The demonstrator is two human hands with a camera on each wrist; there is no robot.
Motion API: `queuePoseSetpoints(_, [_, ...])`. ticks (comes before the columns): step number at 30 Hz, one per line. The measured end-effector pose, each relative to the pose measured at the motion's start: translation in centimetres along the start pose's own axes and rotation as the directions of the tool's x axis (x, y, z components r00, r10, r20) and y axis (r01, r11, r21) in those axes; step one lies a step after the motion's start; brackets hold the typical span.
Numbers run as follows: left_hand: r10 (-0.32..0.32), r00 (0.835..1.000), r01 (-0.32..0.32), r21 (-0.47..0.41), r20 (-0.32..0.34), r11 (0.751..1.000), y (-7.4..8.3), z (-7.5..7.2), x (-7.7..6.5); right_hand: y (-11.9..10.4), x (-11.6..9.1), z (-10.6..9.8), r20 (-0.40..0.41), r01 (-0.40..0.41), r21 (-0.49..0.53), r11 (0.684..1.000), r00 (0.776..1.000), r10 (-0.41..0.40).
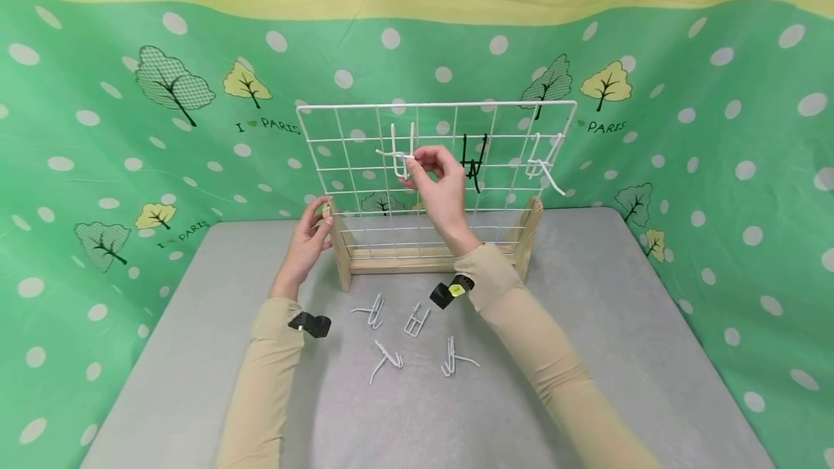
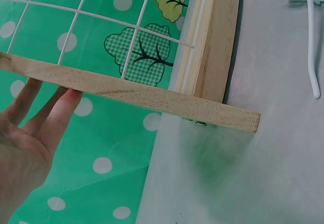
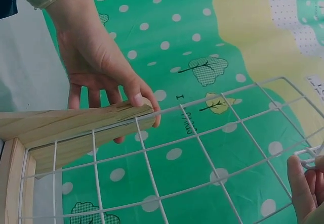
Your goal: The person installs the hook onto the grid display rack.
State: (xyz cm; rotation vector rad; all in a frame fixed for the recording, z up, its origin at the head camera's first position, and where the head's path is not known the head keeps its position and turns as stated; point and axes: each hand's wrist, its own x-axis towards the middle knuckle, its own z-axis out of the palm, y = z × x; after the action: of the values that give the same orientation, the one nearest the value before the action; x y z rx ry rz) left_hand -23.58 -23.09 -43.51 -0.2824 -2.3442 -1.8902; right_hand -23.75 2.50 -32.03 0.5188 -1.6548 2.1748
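Note:
A wire grid rack (image 1: 417, 104) with a white mesh stands upright on wooden side posts. My left hand (image 1: 305, 243) holds the top of its left wooden post (image 2: 152, 98), thumb and fingers against the wood. In the head view my right hand (image 1: 443, 190) pinches a white wire hook (image 1: 394, 154) in front of the grid's upper left; its fingers hide part of it. The right wrist view catches only the fingertips and a bit of the hook (image 3: 306, 158) at the right edge. I cannot tell whether this hook is seated on the wires.
A black hook (image 1: 473, 163) and another white hook (image 1: 541, 163) hang on the grid to the right. Several loose white hooks (image 1: 449, 357) lie on the grey tabletop (image 1: 586, 353) before the rack. Green dotted cloth (image 1: 710, 165) surrounds the table behind and at both sides.

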Motion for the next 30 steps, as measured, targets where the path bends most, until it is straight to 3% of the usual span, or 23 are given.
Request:
queuePoseSetpoints(6, [-0.01, 1.0, 0.01, 0.0, -0.006, 1.0, 0.0, 0.1, -0.1, 0.6, -0.7, -0.4, -0.001, -0.021, -0.058, 0.998, 1.0, 0.021])
queuePoseSetpoints(11, [-0.029, 1.0, 0.029, -0.018, 0.0, 0.999, 0.1, 0.1, 0.0, 1.1, -0.9, -0.5, -0.008, -0.001, -0.033, 0.999, 1.0, 0.001])
queuePoseSetpoints(16, [-0.046, 0.999, 0.046, -0.053, 0.01, 0.998, 1.6, 0.3, -0.4, 1.2, -1.1, -0.7, -0.006, -0.008, -0.024, 1.0, 1.0, 0.008])
queuePoseSetpoints(20, [-0.046, 0.999, 0.047, -0.042, 0.021, 0.998, 2.8, 0.6, -1.0, 1.4, -1.4, -1.0, 0.004, -0.05, -0.037, 0.998, 0.999, 0.05])
queuePoseSetpoints(30, [-0.047, 0.999, 0.047, -0.033, 0.012, 0.998, 3.1, 0.6, -1.2, 3.1, -3.1, -2.8, 0.034, -0.178, -0.08, 0.981, 0.983, 0.181])
